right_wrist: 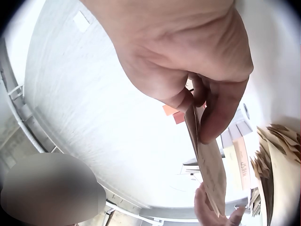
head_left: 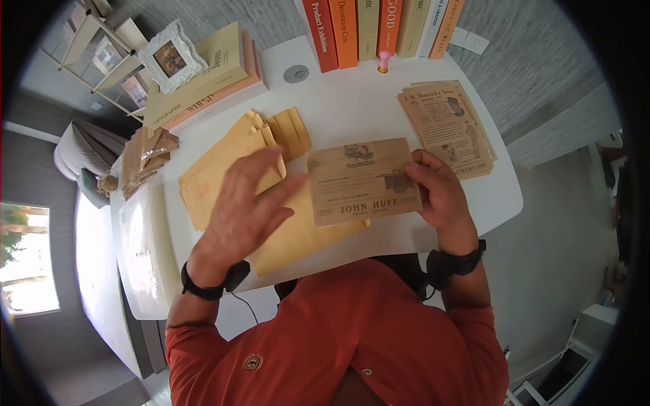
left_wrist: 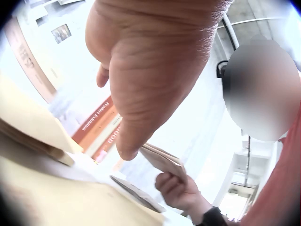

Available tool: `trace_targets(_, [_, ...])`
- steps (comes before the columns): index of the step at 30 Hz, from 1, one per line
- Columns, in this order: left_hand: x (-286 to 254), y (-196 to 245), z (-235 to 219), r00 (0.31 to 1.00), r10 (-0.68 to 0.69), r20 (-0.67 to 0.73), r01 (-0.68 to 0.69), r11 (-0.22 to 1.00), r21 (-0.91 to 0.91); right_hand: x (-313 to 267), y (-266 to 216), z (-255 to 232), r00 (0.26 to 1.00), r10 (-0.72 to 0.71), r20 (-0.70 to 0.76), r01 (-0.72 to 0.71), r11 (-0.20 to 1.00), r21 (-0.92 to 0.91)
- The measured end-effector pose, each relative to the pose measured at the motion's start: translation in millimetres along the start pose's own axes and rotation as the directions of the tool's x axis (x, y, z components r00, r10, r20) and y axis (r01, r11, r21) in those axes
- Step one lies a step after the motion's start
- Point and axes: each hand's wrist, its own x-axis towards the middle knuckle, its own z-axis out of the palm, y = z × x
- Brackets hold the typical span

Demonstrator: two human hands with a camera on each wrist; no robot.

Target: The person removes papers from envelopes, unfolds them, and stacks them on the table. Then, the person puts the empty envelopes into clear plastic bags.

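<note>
My right hand (head_left: 440, 189) pinches a thin stack of printed brown paper sheets (head_left: 362, 193) at its right edge, thumb on the front. The top sheet reads "JOHN HUFF". More than one layer shows along the edge of the stack (right_wrist: 212, 172) in the right wrist view. At the left edge of the sheets, my left hand (head_left: 247, 203) has its fingers spread, blurred and holding nothing. Beneath the hands lie yellow kraft envelopes (head_left: 284, 247), partly hidden by the sheets and the left hand. More envelopes (head_left: 223, 162) are piled behind the left hand.
A pile of printed brown sheets (head_left: 453, 128) lies at the right of the white table (head_left: 352, 101). Standing books (head_left: 369, 34) and a pink-handled stamp (head_left: 383, 62) are at the back. Stacked books (head_left: 210, 81) carry a white frame (head_left: 172, 57). Brown packets (head_left: 145, 159) sit far left.
</note>
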Motion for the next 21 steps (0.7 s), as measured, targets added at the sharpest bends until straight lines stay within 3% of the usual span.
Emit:
trace_targets(2, [9.5,18.9,7.3,0.984,0.137,-0.118,-0.141,0.990,-0.024,1.3,7.6,0.8,0.998,0.055,0.032,-0.056,0.997,0.055])
trace_targets(5, [11.2,19.2,7.1,0.971,0.203,-0.128,-0.217,0.970,-0.105,4.1,13.8,-2.3,0.993,0.097,0.064,-0.102,0.992,0.073])
trace_targets(7, [10.6,18.5,7.4,0.975,0.169,-0.144,-0.191,0.970,-0.149,1.8,12.8,-1.1,0.993,0.105,0.056,-0.109,0.991,0.073])
trace_targets(12, [0.4,11.7,9.8,0.995,0.031,-0.098,-0.066,0.923,-0.379,-5.2,16.3,8.7,0.999,0.020,0.035,-0.025,0.991,0.133])
trace_targets(15, [-3.3,5.8,11.1,0.999,-0.046,-0.025,0.022,0.798,-0.602,0.3,26.7,-7.5,0.995,-0.052,0.087,0.041,0.992,0.122])
trace_targets(17, [-6.8,3.4,16.4,0.996,-0.082,0.034,0.079,0.660,-0.747,-2.7,23.5,5.8,0.998,-0.055,0.036,0.051,0.993,0.102])
trace_targets(20, [-11.7,7.8,29.6,0.955,-0.294,-0.043,0.142,0.579,-0.803,-2.0,27.7,-0.1,0.999,-0.036,0.020,0.034,0.994,0.107])
trace_targets(21, [-12.4,11.9,31.1,0.930,-0.361,-0.067,0.182,0.612,-0.769,-0.7,29.0,-3.7,0.999,-0.027,0.025,0.024,0.993,0.114])
